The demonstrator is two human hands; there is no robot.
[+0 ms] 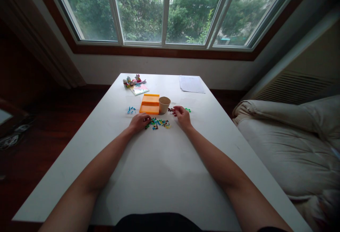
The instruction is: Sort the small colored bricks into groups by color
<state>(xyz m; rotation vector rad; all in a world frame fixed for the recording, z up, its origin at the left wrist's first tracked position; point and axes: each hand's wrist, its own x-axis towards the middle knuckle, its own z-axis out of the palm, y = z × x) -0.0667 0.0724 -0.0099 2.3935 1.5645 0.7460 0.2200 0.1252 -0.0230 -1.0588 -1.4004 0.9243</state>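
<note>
A loose pile of small mixed-colour pieces, like beads (pixel 159 122), lies on the white table. My left hand (pixel 139 122) rests at the pile's left edge, its fingers curled together at the pieces. Past the pile on the right, my right hand (pixel 183 116) has its fingertips pinched beside a small group of dark reddish-brown pieces (pixel 170 110). Whatever either hand holds is too small to make out. Blue pieces (pixel 131 110) sit in what looks like a clear box on the left. Green pieces (pixel 188 110) lie just beyond my right hand, partly hidden by it.
Behind the pile stand an orange tray (pixel 150 99) and a brown paper cup (pixel 164 104). Small figurines (pixel 132 80) and a patterned card (pixel 139 89) lie at the back left. Paper sheets (pixel 191 84) lie at the back right. A pale sofa (pixel 281 147) stands right of the table.
</note>
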